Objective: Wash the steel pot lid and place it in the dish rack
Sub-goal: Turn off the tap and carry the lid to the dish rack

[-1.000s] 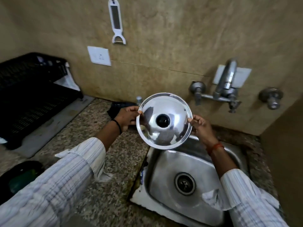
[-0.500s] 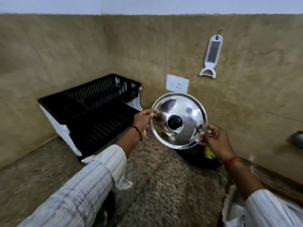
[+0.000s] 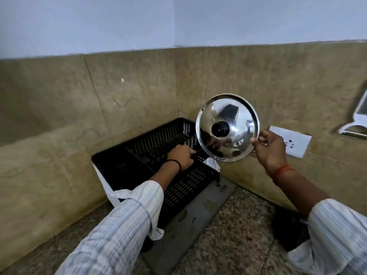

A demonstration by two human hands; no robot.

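The right hand (image 3: 267,147) pinches the rim of the steel pot lid (image 3: 227,127), holding it upright in the air just right of the dish rack (image 3: 127,165). The left hand (image 3: 179,155) is closed on the rack's near rim. This looks like the placing step; next, the lid likely needs lowering on edge into the rack.

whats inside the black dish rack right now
Only the left hand shows inside the rack, gripping a black part of it. No dishes visible; the lid and the sleeve hide some of it.
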